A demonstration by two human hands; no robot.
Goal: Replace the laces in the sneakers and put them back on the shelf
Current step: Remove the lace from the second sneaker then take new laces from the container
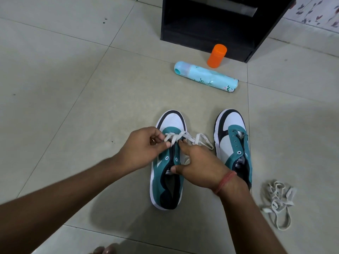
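Both hands worked a white lace [185,137] into the left sneaker's [167,162] lowest eyelets: left hand [143,147] pinched it, right hand's [200,165] fingers steadied the shoe; the right sneaker [232,142] was laceless.

Left hand [145,145] fingers pinched, right hand [200,163] fingers spread downward.

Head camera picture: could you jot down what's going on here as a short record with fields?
activity: threading a white lace into the left sneaker
left hand: pinches the lace
right hand: fingers on the sneaker's eyelet area
right sneaker: unlaced, beside it
loose laces: heaped on the floor, far right
spray can: lying down
orange cap: upright by the black shelf
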